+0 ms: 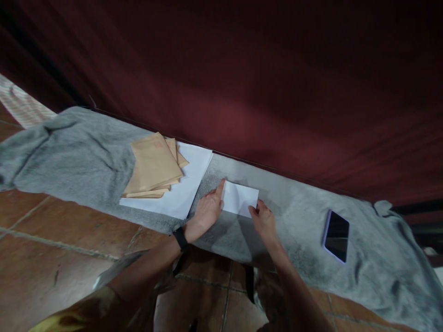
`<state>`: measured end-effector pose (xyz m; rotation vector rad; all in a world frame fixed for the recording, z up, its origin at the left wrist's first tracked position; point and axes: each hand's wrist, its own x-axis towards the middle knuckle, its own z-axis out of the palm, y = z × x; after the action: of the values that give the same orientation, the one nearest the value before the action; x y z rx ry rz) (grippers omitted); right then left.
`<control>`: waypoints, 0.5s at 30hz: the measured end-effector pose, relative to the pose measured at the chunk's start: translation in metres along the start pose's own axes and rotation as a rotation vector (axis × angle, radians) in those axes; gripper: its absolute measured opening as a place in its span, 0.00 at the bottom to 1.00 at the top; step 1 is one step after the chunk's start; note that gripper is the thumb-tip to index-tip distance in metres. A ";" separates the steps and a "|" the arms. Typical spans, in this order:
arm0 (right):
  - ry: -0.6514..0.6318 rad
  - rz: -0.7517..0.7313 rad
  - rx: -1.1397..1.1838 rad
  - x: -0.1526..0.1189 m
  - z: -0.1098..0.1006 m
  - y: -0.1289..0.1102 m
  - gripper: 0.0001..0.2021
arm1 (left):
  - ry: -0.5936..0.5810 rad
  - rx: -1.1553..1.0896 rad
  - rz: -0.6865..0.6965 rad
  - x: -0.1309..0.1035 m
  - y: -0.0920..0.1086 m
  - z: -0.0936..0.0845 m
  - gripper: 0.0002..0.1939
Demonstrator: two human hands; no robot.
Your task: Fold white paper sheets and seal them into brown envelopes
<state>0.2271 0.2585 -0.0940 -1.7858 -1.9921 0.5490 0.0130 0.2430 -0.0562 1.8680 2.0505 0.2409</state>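
On fuzzy grey cloth [299,207], the right hand [265,222] pinches a small rectangular white paper [238,198]; the left hand [207,210], loosely open, touches its left edge, index finger extended.

The things are carried by a long grey cloth [294,207], by which the surface beneath is hidden. The cloth is wrinkled at both ends and more smoothly spread in the middle. Toward its left, large white paper [194,182] is laid flat. Near the middle, a smaller white paper [238,198] is placed. Well apart, toward the right, a purple-edged phone [337,236] is set down with its dark screen facing up.
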 end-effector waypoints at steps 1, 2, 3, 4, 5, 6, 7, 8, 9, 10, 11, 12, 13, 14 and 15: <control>0.001 -0.002 -0.014 0.000 0.001 0.000 0.10 | -0.004 0.008 -0.004 0.000 0.000 0.000 0.41; 0.005 -0.002 -0.028 -0.001 0.002 0.000 0.10 | -0.005 0.018 -0.006 0.000 0.000 0.000 0.40; 0.010 -0.001 -0.044 -0.001 0.003 -0.001 0.12 | -0.006 0.030 -0.006 0.001 0.000 0.000 0.40; 0.015 0.000 -0.060 -0.001 0.004 -0.001 0.13 | -0.007 0.041 -0.004 0.001 -0.001 0.001 0.40; 0.019 0.002 -0.077 -0.002 0.004 -0.001 0.14 | -0.007 0.051 -0.004 0.001 -0.001 0.001 0.40; 0.019 0.006 -0.090 -0.002 0.005 -0.001 0.14 | -0.005 0.057 -0.001 0.002 -0.002 0.002 0.40; 0.018 0.011 -0.100 -0.003 0.005 -0.002 0.15 | -0.002 0.060 0.002 0.002 -0.002 0.003 0.40; 0.016 0.017 -0.106 -0.003 0.005 -0.002 0.16 | -0.001 0.060 0.005 0.003 -0.002 0.004 0.39; 0.014 0.023 -0.107 -0.004 0.005 -0.002 0.17 | 0.000 0.058 0.007 0.003 -0.002 0.005 0.38; 0.013 0.027 -0.109 -0.004 0.005 -0.002 0.18 | 0.001 0.055 0.010 0.003 -0.002 0.005 0.37; 0.015 0.028 -0.112 -0.004 0.005 -0.002 0.19 | 0.004 0.052 0.014 0.003 -0.002 0.006 0.37; 0.018 0.024 -0.115 -0.005 0.005 -0.003 0.20 | 0.007 0.049 0.017 0.004 -0.002 0.006 0.36; 0.021 0.018 -0.119 -0.005 0.005 -0.003 0.21 | 0.012 0.046 0.019 0.004 -0.003 0.007 0.36; 0.024 0.014 -0.124 -0.005 0.006 -0.003 0.22 | 0.018 0.046 0.022 0.003 -0.003 0.007 0.35; 0.028 0.012 -0.129 -0.005 0.006 -0.003 0.23 | 0.026 0.049 0.025 0.003 -0.003 0.006 0.35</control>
<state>0.2222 0.2531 -0.0974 -1.8711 -2.0406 0.4055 0.0125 0.2450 -0.0636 1.9301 2.0688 0.2239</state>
